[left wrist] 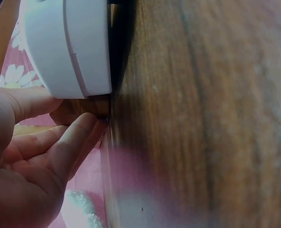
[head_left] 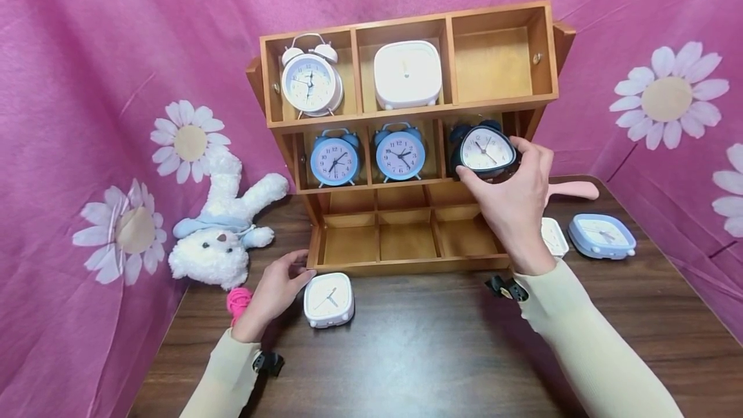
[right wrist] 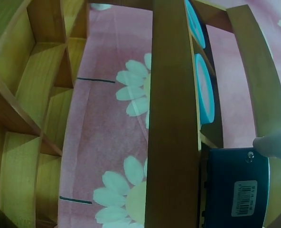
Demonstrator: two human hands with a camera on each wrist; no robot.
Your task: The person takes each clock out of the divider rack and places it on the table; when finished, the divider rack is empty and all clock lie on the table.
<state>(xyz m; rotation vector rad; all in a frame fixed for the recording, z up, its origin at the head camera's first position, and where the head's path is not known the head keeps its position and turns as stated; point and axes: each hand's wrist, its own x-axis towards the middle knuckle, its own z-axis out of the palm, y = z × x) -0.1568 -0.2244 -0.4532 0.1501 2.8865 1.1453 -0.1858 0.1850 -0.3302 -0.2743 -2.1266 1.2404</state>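
My right hand (head_left: 516, 195) grips a dark alarm clock (head_left: 486, 149) with a rounded triangular white face, thumb at its lower left and fingers at its right. The clock is at the right compartment of the middle tier of a wooden shelf (head_left: 406, 269); its underside bears a barcode label (right wrist: 245, 198). Down at the shelf's lower left corner, my left hand (head_left: 277, 289) holds the wood between thumb and fingers. Right by that thumb stands a white square clock (head_left: 329, 300), seen close up in the left wrist view.
Two blue alarm clocks (head_left: 335, 161) share the middle tier. Above sit a white twin-bell clock (head_left: 313, 82) and a white rounded clock (head_left: 407, 75). Right of the shelf lie a blue clock (head_left: 602, 235), a white clock (head_left: 554, 237) and a pink handle (head_left: 574, 189). A plush toy (head_left: 211, 257) lies left.
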